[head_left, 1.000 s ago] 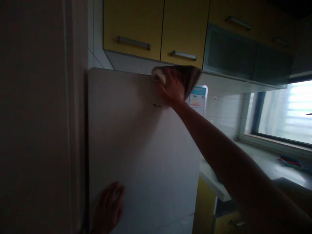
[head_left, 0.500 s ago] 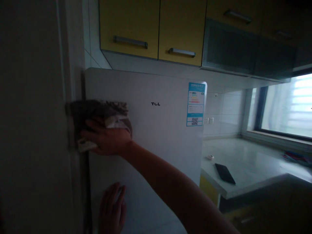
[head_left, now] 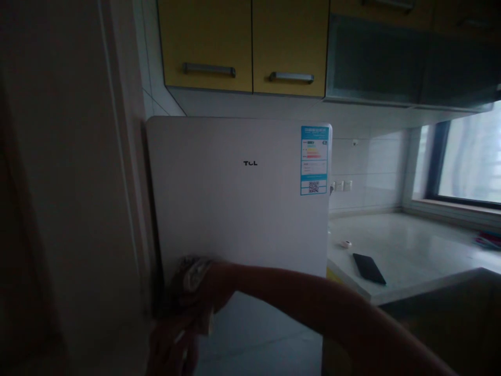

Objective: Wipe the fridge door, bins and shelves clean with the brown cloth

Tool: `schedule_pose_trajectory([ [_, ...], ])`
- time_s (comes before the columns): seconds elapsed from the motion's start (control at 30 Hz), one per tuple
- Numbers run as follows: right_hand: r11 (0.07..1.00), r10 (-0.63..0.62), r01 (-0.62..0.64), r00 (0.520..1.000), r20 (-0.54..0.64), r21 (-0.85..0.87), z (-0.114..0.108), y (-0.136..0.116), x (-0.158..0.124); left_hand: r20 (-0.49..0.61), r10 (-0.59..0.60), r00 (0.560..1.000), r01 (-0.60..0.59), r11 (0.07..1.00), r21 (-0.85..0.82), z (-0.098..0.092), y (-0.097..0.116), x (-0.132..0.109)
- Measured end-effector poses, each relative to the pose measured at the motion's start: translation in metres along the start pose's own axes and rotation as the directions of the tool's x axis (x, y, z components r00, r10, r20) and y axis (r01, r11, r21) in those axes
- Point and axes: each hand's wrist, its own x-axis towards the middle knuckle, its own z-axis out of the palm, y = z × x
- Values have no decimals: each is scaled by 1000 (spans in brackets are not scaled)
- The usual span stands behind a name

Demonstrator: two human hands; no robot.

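Note:
A white fridge door (head_left: 242, 219) with a small dark logo fills the middle of the view. My right arm reaches across from the lower right. My right hand (head_left: 217, 284) presses a bunched dark and light cloth (head_left: 190, 274) against the door's lower left part, near its left edge. My left hand (head_left: 172, 347) lies flat on the door just below the cloth, fingers pointing up, dim and partly cut off by the bottom edge. A blue energy label (head_left: 313, 159) sticks to the door's top right corner.
A dark wall panel (head_left: 70, 183) stands close on the left. Yellow cabinets (head_left: 211, 47) with metal handles hang above the fridge. To the right, a pale counter (head_left: 410, 245) bears a black phone (head_left: 369, 268) and a small round thing (head_left: 346, 244). A window (head_left: 469, 156) is at far right.
My right hand swept the cloth from the door's top edge to its upper left, then down to the lower left. My left hand stayed on the door. The view shifted slightly.

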Motion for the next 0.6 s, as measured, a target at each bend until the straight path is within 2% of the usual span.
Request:
schedule_pose_trajectory([
  [0.07, 994, -1, 1, 1000, 0, -112, -59, 52, -25, -38, -218, 975, 218, 976, 21, 5, -20, 15],
  [0.1, 979, 73, -81, 996, -49, -189, -93, 79, -39, -52, -321, 946, 322, 947, 21, 10, -27, 17],
  [0.13, 946, 175, -209, 973, -153, -247, -127, 106, -53, -57, -413, 909, 414, 910, 13, 16, -29, 16],
  [0.17, 888, 292, -371, 912, -288, -272, -158, 131, -66, -54, -490, 870, 491, 871, -5, 22, -28, 12],
  [0.23, 736, 460, -637, 720, -520, -230, -209, 168, -84, -27, -624, 781, 622, 781, -60, 37, -15, -3],
  [0.3, 595, 552, -790, 535, -640, -148, -232, 184, -87, 27, -755, 655, 753, 649, -106, 51, 6, -22],
  [0.37, 495, 618, -866, 407, -673, -69, -224, 174, -73, 52, -869, 492, 865, 482, -138, 62, 25, -40],
  [0.4, 468, 651, -883, 372, -661, -37, -208, 160, -61, 51, -911, 410, 904, 397, -161, 66, 31, -49],
  [0.43, 459, 683, -888, 360, -636, -10, -184, 139, -48, 53, -940, 338, 927, 323, -191, 68, 33, -58],
  [0.47, 475, 713, -880, 378, -590, 9, -154, 112, -34, 54, -958, 281, 940, 263, -218, 69, 33, -66],
  [0.5, 517, 731, -856, 428, -532, 22, -119, 82, -20, 56, -973, 224, 945, 203, -256, 69, 29, -73],
  [0.6, 698, 680, -714, 632, -372, 62, -6, -20, 15, 73, -996, 58, 915, 24, -402, 63, 11, -86],
])
